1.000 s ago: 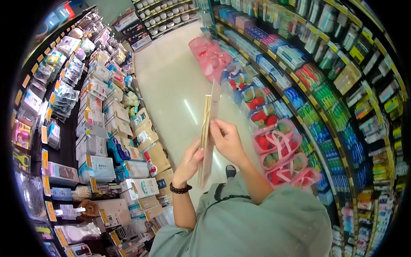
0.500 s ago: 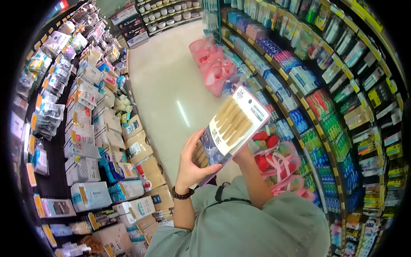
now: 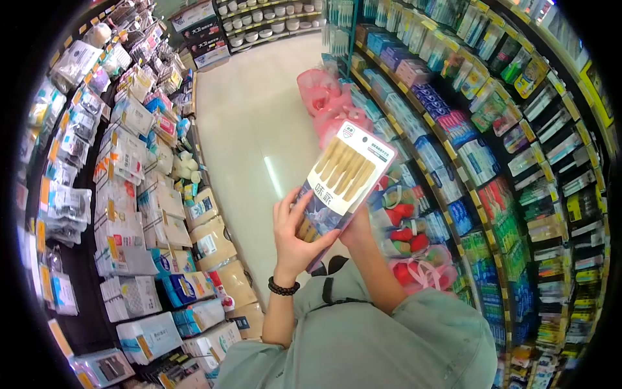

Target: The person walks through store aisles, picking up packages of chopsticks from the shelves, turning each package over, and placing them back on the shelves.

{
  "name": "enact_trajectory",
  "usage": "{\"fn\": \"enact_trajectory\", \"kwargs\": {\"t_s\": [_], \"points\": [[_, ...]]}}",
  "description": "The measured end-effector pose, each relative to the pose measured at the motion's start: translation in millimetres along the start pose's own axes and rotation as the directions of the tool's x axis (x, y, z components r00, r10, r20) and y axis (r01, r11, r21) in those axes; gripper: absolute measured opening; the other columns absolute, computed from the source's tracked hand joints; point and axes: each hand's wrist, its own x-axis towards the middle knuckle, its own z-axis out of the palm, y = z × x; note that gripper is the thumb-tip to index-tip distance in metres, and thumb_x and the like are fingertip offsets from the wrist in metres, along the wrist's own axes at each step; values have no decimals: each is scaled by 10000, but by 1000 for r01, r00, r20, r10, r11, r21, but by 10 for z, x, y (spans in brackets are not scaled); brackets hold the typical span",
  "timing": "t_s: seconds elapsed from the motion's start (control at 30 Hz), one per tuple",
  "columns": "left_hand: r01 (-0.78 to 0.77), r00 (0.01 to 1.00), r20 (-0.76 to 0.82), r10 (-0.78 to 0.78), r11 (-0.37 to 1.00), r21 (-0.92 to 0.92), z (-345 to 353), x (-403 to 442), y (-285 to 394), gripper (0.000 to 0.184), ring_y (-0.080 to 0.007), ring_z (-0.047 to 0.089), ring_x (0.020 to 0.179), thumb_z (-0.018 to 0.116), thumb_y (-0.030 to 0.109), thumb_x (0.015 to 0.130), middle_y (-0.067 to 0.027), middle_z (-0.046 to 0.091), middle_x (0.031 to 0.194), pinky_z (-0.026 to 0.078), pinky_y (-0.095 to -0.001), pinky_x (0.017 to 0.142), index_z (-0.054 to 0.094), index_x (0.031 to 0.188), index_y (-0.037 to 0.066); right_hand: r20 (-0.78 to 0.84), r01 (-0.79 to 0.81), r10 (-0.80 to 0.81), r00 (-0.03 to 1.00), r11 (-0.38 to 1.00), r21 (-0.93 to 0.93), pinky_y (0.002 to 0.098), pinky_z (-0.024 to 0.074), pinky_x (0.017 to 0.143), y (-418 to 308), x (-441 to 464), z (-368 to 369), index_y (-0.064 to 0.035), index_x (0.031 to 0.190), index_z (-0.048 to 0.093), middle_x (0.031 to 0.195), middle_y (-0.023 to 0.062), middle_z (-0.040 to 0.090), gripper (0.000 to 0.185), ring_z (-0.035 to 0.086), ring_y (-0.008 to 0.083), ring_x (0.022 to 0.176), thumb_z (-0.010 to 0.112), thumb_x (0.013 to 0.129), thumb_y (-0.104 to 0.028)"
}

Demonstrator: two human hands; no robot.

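Note:
A flat retail pack of wooden chopsticks [image 3: 343, 170] is held tilted in front of my body. Several light-brown sticks show through its white and dark-blue card. My left hand [image 3: 293, 235], with a dark beaded bracelet at the wrist, grips the lower left edge, thumb across the front. At the lower right edge, my right hand [image 3: 356, 228] supports the pack; its fingers are mostly hidden behind the card.
Shelves of packaged goods [image 3: 133, 227] line the left side. On the right stand racks of toothpaste boxes [image 3: 499, 207] and hanging brushes. Pink mesh bags [image 3: 421, 269] hang beside the right shelf. Bowls [image 3: 265, 32] fill shelves beyond the pale aisle floor [image 3: 246, 97].
The pack has turned slightly more upright and moved a little left, both hands staying on it. The view has shifted, so the shelves sit differently in the frame.

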Motion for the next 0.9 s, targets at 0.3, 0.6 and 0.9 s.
{"fn": "enact_trajectory", "kwargs": {"t_s": [0.3,0.6,0.9], "points": [[-80,996,-25,88,970,230,-11,858,-542,829,-346,494,1186,902,324,599,-183,527,1345,436,-455,987,603,1324,57,-79,-97,111,991,981,170,389,525,903,268,1258,341,-34,1304,433,1223,119,556,393,603,235,1063,481,1020,-301],[-81,985,-115,125,940,330,-131,2306,-1250,818,-361,486,1171,912,306,582,-195,502,1355,441,-459,975,605,1292,40,-44,-146,163,986,953,264,375,497,846,532,2980,823,-51,1212,424,1127,100,520,323,563,219,985,461,1023,-309],[-75,986,-120,113,956,284,-104,3484,-1848,817,-365,499,1160,908,246,575,-215,517,1348,440,-455,990,604,1298,15,-90,-122,154,984,949,291,361,468,789,571,4329,1024,-67,1120,415,1030,81,485,268,524,203,906,441,1025,-317]]}}
